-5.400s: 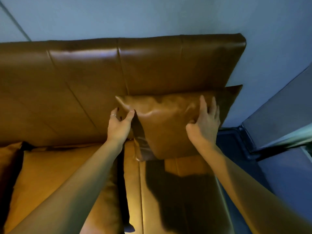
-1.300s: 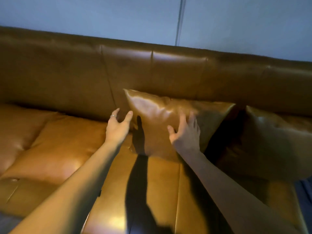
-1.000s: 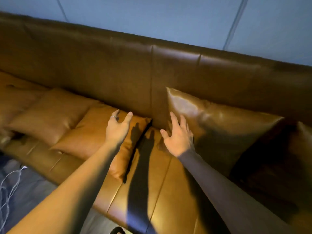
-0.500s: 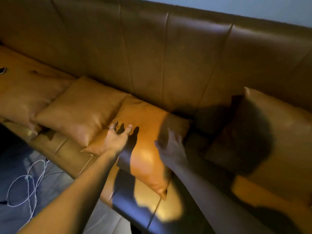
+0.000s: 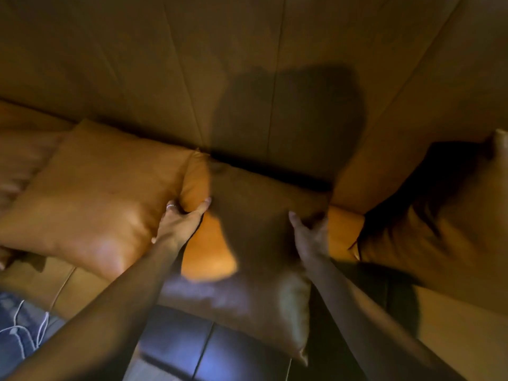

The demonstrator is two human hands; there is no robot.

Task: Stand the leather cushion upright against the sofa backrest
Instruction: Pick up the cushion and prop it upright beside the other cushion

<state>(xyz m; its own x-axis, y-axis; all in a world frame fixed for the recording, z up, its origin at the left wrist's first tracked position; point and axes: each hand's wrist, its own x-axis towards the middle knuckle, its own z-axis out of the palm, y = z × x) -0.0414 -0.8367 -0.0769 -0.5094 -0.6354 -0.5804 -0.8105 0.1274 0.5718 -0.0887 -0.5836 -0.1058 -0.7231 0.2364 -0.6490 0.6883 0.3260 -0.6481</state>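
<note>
Both hands had closed in since half a second earlier, left hand (image 5: pixel 180 224) and right hand (image 5: pixel 312 237) each with a closed grip on the flat leather cushion (image 5: pixel 247 243), ready to tip it up against the backrest (image 5: pixel 247 64)

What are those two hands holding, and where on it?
The middle leather cushion, lying flat: left hand grips its left edge, right hand its right edge.

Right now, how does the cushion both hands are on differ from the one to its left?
The gripped tan leather cushion has the left hand and right hand clasping its two sides; the neighbouring tan leather cushion on its left is untouched. The gripped one lies mostly in shadow with its near corner past the seat's front edge; the neighbour is brightly lit and sits further back. Both are square, lie flat, and are not yet upright against the brown leather backrest.
</note>
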